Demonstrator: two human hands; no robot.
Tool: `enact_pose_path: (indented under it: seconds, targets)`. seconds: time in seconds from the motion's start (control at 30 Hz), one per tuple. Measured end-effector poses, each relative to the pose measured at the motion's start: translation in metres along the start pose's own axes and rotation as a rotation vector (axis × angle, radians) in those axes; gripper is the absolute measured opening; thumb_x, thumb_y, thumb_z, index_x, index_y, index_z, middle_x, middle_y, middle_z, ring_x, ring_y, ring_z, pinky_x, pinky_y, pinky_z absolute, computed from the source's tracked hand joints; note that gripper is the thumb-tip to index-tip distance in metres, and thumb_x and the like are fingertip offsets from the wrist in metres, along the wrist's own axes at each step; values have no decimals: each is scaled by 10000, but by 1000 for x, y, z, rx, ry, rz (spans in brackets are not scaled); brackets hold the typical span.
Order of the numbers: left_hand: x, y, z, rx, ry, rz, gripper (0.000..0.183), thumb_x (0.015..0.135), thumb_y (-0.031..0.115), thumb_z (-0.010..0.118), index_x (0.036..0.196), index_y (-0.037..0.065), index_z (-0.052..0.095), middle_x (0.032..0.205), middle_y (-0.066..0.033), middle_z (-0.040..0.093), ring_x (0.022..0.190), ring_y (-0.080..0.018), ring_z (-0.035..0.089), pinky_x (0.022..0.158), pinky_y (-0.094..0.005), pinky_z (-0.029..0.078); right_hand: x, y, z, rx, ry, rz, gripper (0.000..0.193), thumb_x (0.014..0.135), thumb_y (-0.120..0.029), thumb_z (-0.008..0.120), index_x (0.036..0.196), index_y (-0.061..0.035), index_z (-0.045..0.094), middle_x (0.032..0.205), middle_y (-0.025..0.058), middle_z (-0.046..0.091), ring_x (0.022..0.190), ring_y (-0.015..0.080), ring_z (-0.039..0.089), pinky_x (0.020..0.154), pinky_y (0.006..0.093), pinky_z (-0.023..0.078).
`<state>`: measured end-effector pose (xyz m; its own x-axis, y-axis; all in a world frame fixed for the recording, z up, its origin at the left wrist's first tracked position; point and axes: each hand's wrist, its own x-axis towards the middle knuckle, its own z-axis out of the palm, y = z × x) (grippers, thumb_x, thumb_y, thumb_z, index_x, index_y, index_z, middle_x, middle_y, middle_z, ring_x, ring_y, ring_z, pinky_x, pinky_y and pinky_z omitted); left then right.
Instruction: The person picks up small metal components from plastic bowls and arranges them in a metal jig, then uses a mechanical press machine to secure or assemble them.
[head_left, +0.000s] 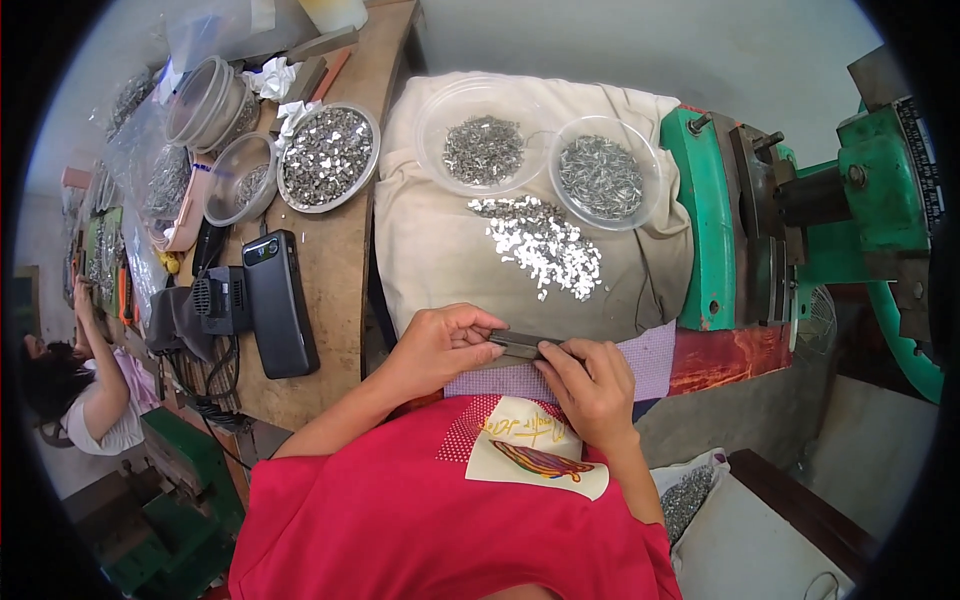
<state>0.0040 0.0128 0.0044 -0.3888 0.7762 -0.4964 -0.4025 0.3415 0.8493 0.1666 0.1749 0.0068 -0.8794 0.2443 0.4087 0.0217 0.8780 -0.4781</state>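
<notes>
Between my two hands is a small dark grey metal bar (pixel 519 343) with a lengthwise line along it. My left hand (pixel 437 350) is closed, with thumb and fingers pinching its left end. At the other end my right hand (pixel 594 392) grips the bar, fingers bent over it. Just beyond, a heap of shiny small metal pieces (pixel 545 248) lies on the beige cloth (pixel 430 265). Two clear round tubs stand behind the heap: the left tub (pixel 427 150) holds small grey metal parts, the right tub (pixel 652 180) thin silvery ones.
At right stands a green press (pixel 700 240) with a dark metal block. The wooden table (pixel 335 290) at left carries a bowl of metal pieces (pixel 330 160), a black power bank (pixel 280 305) and plastic tubs (pixel 222 190). Another person (pixel 100 400) works at far left, beside green machinery (pixel 175 510).
</notes>
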Motion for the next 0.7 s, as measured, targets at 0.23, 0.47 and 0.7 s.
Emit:
enact_pose_path:
  seconds: [0.23,0.47,0.7]
  targets:
    - [0,0,-4,-5,-36,10,347,852,-40,713,1183,-80,618,933,-89,699,845,-89,659,753,-221,549,4,10,-12,81,-26,33,328,691,-57,818,1007,-71,734,899,39,632,739,215,606,624,333,502]
    - [0,2,-5,1,-36,-23,355,849,-39,713,1188,-79,619,903,-81,691,829,-86,656,739,-212,538,-27,43,-48,-60,125,390,295,708,-17,817,990,-37,733,916,87,653,769,205,630,657,314,515]
    - [0,4,-5,0,-34,-41,349,853,-42,696,1191,-80,617,903,-72,675,828,-76,640,738,-204,526,-20,38,-48,-71,74,351,359,691,-98,844,1026,-53,724,940,89,644,850,271,614,747,365,507]
